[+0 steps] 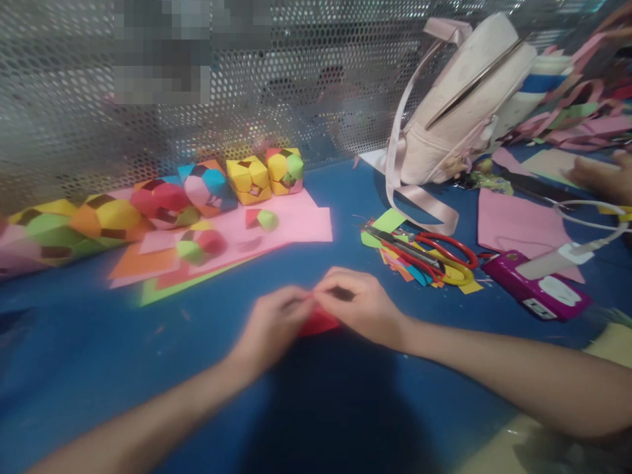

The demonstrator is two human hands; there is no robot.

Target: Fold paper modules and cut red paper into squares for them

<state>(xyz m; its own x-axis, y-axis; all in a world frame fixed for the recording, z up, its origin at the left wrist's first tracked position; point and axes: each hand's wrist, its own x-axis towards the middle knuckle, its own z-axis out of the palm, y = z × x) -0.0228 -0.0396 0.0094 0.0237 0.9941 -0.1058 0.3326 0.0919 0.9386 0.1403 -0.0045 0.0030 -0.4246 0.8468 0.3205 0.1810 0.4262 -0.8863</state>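
Note:
A small piece of red paper point(318, 321) is pinched between my two hands just above the blue surface. My left hand point(276, 319) grips its left side, with the fingers closed and slightly blurred. My right hand point(363, 303) holds the upper right part between thumb and curled forefinger. The fingers hide much of the paper, so its folds cannot be made out. Right of my right hand lie red-handled scissors point(409, 253) on colourful paper scraps point(388, 227). Beyond my left hand, a small folded red and green paper piece point(200, 247) rests on pink sheets point(301, 224).
Several folded paper balls point(160, 201) line the perforated metal panel point(316, 99) at the back. A pale backpack point(459, 99) leans there on the right. Nearby are a purple device point(538, 286) with a white cable, a pink sheet point(518, 220) and another person's hand point(602, 174).

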